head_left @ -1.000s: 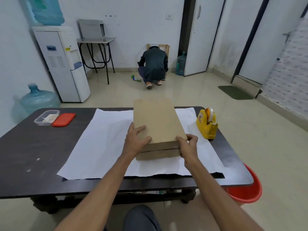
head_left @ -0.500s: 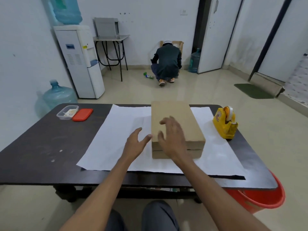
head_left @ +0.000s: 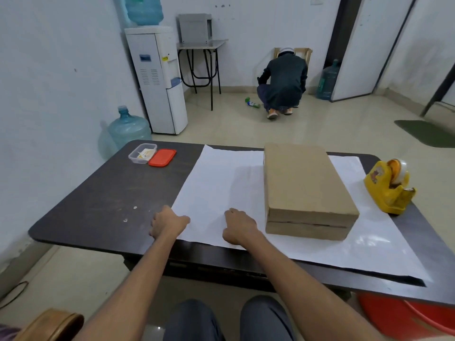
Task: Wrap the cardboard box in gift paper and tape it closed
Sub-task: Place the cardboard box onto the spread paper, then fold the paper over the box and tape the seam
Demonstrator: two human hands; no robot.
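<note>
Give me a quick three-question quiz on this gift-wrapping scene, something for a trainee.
1. True or false: the box lies on the paper.
2. The tape dispenser stands: A) left of the box, B) right of the box, C) on top of the box.
3. Fill in: of the left hand and right hand, the ___ one is nearer the box.
Key: 1 true; 2 B; 3 right.
</note>
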